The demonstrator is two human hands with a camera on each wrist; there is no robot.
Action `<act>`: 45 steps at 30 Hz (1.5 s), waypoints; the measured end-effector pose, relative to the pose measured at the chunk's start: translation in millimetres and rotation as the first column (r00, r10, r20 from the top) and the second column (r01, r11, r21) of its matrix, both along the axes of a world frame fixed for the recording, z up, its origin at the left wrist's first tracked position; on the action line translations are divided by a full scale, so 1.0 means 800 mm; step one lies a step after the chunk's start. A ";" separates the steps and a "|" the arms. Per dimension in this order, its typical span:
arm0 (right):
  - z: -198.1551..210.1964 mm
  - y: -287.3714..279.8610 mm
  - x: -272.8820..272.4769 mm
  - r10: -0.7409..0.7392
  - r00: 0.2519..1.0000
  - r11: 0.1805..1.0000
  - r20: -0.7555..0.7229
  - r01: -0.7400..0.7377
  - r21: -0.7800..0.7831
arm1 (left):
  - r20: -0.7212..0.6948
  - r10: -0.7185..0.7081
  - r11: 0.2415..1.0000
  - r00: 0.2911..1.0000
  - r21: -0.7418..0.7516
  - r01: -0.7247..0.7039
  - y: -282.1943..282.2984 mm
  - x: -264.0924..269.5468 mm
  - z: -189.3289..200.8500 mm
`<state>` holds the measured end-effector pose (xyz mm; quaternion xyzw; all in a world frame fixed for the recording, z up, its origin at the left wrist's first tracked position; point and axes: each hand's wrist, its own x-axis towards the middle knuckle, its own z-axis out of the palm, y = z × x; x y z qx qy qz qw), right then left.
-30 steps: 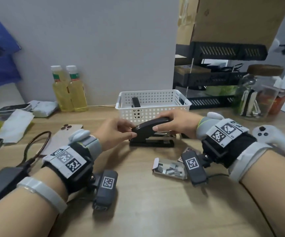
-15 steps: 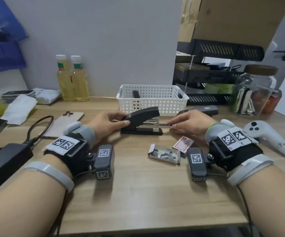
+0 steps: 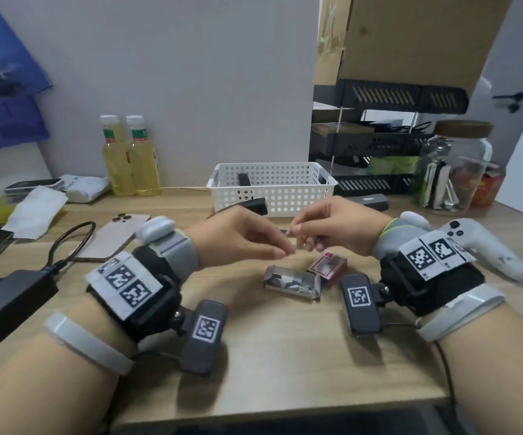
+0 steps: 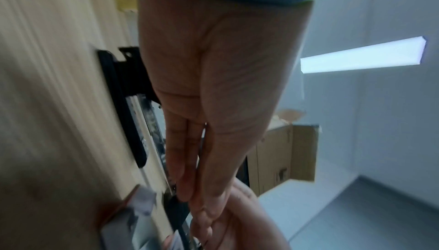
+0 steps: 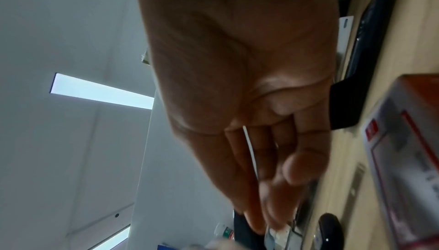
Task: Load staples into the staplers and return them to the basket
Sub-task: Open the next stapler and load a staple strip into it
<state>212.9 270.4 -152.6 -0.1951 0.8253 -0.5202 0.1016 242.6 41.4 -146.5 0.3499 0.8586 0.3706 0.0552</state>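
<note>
A black stapler lies open on the desk under my hands; its lid (image 3: 255,205) swings back behind my left hand (image 3: 285,252), and its base (image 4: 128,104) and metal rail show in the left wrist view. My left hand's thumb and fingers pinch together at the rail's front end. My right hand (image 3: 296,230) pinches a small silvery piece (image 5: 277,235), seemingly a staple strip, against the left fingertips. An open staple box (image 3: 291,282) and a red box (image 3: 327,266) lie just in front. The white basket (image 3: 272,186) behind holds one stapler (image 3: 243,180). Another stapler (image 3: 368,200) lies right of the basket.
A white game controller (image 3: 480,246) lies by my right wrist. A phone (image 3: 112,237), a cable and a black power brick (image 3: 12,296) sit to the left. Two bottles (image 3: 131,155) stand against the wall; a glass jar (image 3: 455,171) and a black rack (image 3: 379,142) stand at the right.
The stapler's lid has swung open. My left hand left the stapler's back end and moved right over the rail; my right hand rose to meet it with a small piece pinched.
</note>
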 end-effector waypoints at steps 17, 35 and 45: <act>-0.003 0.004 -0.004 -0.012 0.990 1.000 0.142 0.015 -0.017 | -0.182 -0.057 0.839 0.982 -0.542 -0.051 0.068 -0.011 0.001; -0.007 -0.005 0.004 0.093 0.990 0.983 0.109 -0.074 -0.169 | 0.488 0.168 0.850 0.857 0.368 -0.376 0.017 -0.023 -0.037; -0.014 -0.011 0.000 -0.039 0.999 0.986 -0.038 0.033 -0.162 | 0.604 0.028 0.749 0.797 0.515 -0.417 0.018 -0.028 -0.047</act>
